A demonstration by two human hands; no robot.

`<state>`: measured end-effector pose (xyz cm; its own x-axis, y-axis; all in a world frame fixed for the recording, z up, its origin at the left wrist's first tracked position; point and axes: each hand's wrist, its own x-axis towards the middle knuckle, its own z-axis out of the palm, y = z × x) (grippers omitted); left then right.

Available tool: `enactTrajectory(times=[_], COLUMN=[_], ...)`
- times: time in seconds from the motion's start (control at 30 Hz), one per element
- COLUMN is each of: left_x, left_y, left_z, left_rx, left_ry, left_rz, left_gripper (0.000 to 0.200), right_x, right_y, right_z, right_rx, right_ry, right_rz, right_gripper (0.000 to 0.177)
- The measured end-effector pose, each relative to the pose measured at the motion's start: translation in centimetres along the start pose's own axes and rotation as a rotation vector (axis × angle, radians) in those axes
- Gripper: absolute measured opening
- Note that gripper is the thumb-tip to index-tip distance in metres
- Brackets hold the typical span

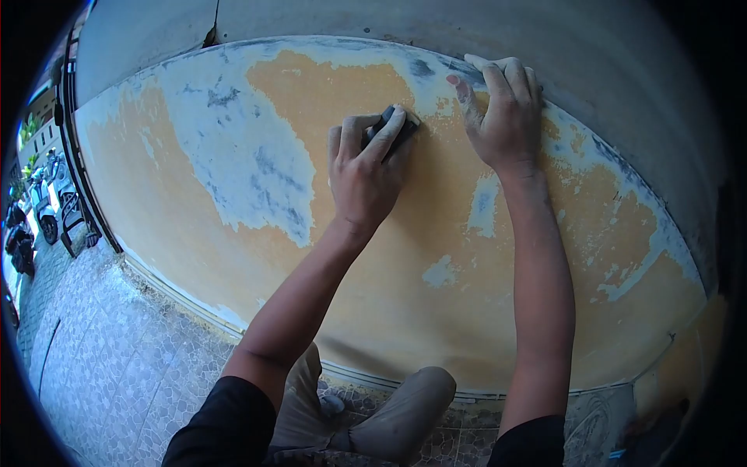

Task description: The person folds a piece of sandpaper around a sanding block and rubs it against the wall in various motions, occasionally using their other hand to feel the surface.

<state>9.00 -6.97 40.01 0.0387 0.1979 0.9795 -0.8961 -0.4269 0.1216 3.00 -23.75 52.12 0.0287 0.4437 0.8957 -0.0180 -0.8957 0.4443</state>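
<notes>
My left hand [364,171] is closed on a small dark block [402,129], possibly a sanding block, pressed to the wall. Its underside is hidden. The wall [420,194] is yellow, with large bare patches of white and grey where the paint is gone. To the right, my right hand [504,117] holds nothing. Its fingers are stretched over the white upper border of the yellow area, the thumb apart. Pale dust coats the fingers of both hands.
Patterned stone tiles [117,350] cover the floor at lower left. My bent knee [428,389] is close to the wall's foot. Grey wall [498,31] continues above the yellow part. Far left, beyond a dark upright frame [74,148], a parked motorbike [45,198] stands outside.
</notes>
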Motion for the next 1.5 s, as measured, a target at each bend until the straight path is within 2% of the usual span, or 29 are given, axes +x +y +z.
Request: enactTrajectory(times=[0.1,0.13,0.17,0.27,0.3,0.37,0.43,0.5,0.6,0.63,0.67,0.7,0.73,0.77,0.83,0.97,1.0,1.07,1.1,1.2,1.23,1.3,1.43,1.5], left_x=[-2.5,-4.7,-7.7,-14.1,-13.4,-9.5,-3.6,0.4,-0.2,-2.2,-5.3,-9.6,-12.7,-13.9,-11.5,-1.8,-1.1,-0.5,-2.3,-11.6,-12.6,-11.8,-1.7,0.0], left_y=[1.3,1.6,1.3,-0.2,-0.8,-1.0,-1.2,-2.6,-2.5,-1.8,-1.0,-1.1,-1.5,-1.9,-2.6,-4.2,-4.9,-5.1,-3.4,-1.2,-0.9,-2.2,-4.5,-5.5], left_z=[1.6,1.9,2.0,-0.2,-0.8,-1.5,-1.2,-0.5,0.0,-0.1,-0.3,-0.4,-1.5,-2.4,-3.1,-2.0,-1.4,-0.3,0.1,0.0,-1.3,-2.2,-1.8,-0.8], left_rx=[0.079,0.060,0.057,-0.059,-0.064,-0.051,0.040,-0.008,0.085,0.055,-0.014,-0.012,-0.001,-0.032,-0.022,-0.080,-0.076,0.022,0.030,-0.001,-0.004,-0.020,-0.127,-0.044], left_ry=[0.044,-0.014,-0.111,-0.315,-0.315,-0.350,-0.177,0.024,0.091,0.055,-0.017,-0.122,-0.284,-0.366,-0.380,-0.006,-0.006,0.165,0.148,-0.153,-0.264,-0.310,0.070,0.132], left_rz=[0.024,0.041,0.106,0.515,0.516,0.352,0.055,-0.099,-0.053,-0.068,-0.092,-0.001,0.173,0.218,0.222,-0.171,-0.175,-0.184,-0.192,0.087,0.160,0.201,-0.234,-0.226], left_gripper=[0.049,0.049,0.049,0.057,0.057,0.055,0.050,0.048,0.049,0.049,0.048,0.049,0.051,0.053,0.054,0.048,0.048,0.048,0.049,0.052,0.053,0.050,0.043,0.043], right_x=[0.2,0.2,0.2,0.1,0.1,0.0,-0.2,-0.3,-0.2,-0.1,0.0,0.1,0.0,-0.1,0.0,-0.4,-0.3,-0.2,-0.1,-0.1,-0.2,-0.4,-0.6,-0.6], right_y=[0.0,-0.1,-0.4,-1.0,-0.9,-0.9,-0.8,-0.9,-1.0,-1.2,-1.3,-1.5,-1.5,-1.5,-1.2,-1.1,-1.1,-1.4,-1.5,-1.6,-1.7,-1.5,-0.8,-1.1], right_z=[-0.1,0.1,0.3,0.4,0.4,0.5,0.6,0.8,1.1,1.2,1.3,1.4,1.4,1.4,1.3,0.7,0.6,0.7,0.8,1.0,1.0,1.0,0.6,0.7], right_rx=[0.074,0.077,0.048,0.022,0.013,0.004,0.000,0.009,0.007,0.008,-0.017,-0.041,-0.037,-0.038,-0.041,-0.008,-0.005,-0.018,-0.035,-0.045,-0.043,-0.068,-0.081,-0.183], right_ry=[0.008,0.009,0.034,0.048,0.047,0.058,0.058,0.085,0.107,0.111,0.110,0.107,0.103,0.105,0.112,0.060,0.045,0.038,0.035,0.041,0.037,0.044,-0.016,0.000], right_rz=[0.047,0.049,0.067,0.094,0.099,0.092,0.099,0.089,0.103,0.101,0.126,0.150,0.151,0.145,0.133,0.095,0.090,0.112,0.133,0.136,0.132,0.102,0.023,0.006], right_gripper=[0.038,0.038,0.038,0.038,0.038,0.038,0.037,0.035,0.033,0.033,0.032,0.031,0.031,0.030,0.030,0.031,0.032,0.033,0.034,0.034,0.034,0.034,0.037,0.041])
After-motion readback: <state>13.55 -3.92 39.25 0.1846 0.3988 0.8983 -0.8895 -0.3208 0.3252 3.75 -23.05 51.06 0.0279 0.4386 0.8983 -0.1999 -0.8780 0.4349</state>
